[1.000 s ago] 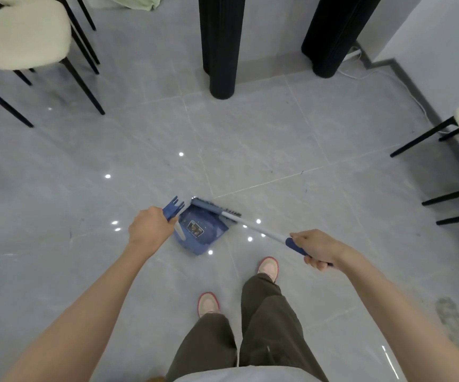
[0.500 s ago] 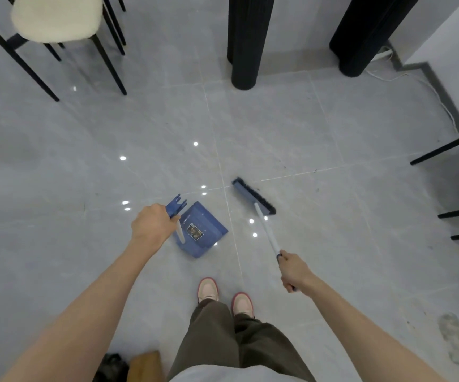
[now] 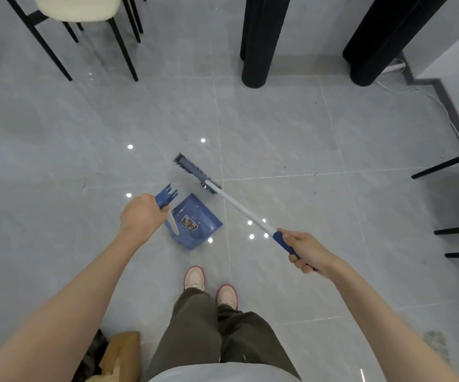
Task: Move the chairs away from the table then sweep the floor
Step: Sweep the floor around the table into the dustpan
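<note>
A blue dustpan (image 3: 195, 223) stands on the grey tiled floor (image 3: 291, 128) just ahead of my feet. My left hand (image 3: 141, 215) grips the blue top of its upright handle. My right hand (image 3: 309, 253) grips the blue grip of a white-shafted broom (image 3: 239, 206). The broom's dark brush head (image 3: 196, 172) rests on the floor just beyond the dustpan's far edge. A cream-seated chair (image 3: 78, 6) with black legs stands at the top left.
Two thick black table legs (image 3: 257, 40) rise at the top centre and top right. Black chair legs (image 3: 457, 230) reach in from the right edge. A white cable (image 3: 443, 106) runs along the wall. A brown paper bag (image 3: 120, 357) lies by my left leg.
The brush head swung out to the right of the dustpan, then came back to the left, and now lies just beyond the pan's far edge. My left hand kept hold of the dustpan handle.
</note>
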Motion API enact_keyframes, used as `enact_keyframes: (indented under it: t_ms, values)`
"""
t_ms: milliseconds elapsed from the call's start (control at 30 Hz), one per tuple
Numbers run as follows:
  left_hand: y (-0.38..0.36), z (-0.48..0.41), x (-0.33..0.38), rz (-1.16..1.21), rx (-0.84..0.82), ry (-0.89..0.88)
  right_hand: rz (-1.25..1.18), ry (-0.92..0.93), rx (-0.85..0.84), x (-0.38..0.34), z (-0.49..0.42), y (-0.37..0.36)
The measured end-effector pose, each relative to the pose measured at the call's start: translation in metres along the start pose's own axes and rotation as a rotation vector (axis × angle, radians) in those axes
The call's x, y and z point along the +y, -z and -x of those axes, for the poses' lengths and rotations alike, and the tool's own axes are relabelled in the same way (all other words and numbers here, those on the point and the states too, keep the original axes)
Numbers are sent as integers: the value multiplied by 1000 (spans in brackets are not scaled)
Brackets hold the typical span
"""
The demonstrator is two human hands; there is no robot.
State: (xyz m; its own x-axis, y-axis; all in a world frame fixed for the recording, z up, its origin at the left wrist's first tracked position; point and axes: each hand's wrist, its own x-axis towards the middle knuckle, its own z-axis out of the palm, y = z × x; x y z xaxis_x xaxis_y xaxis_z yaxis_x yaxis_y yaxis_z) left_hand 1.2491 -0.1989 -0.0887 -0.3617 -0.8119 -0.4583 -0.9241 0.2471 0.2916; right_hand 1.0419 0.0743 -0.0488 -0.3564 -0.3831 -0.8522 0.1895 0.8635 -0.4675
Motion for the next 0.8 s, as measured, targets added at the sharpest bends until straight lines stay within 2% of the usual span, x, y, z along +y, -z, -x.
enact_keyframes:
  t_ms: [233, 400, 567, 633, 800]
  values:
    - [-3, 23, -26, 9, 100, 78, 237, 145, 175, -33, -68, -29]
    - [-14, 23, -39, 47, 115, 147, 305, -17, 189, -39, -120, -45]
    - [-17, 21, -50, 91, 118, 167, 425, -95, 92, -25, -103, -68]
    - [-16, 22, -52, 99, 109, 155, 391, -90, 42, -20, -86, -79]
    - [-15, 29, -64, 99, 72, 131, 3, -232, -76, -17, -31, -81]
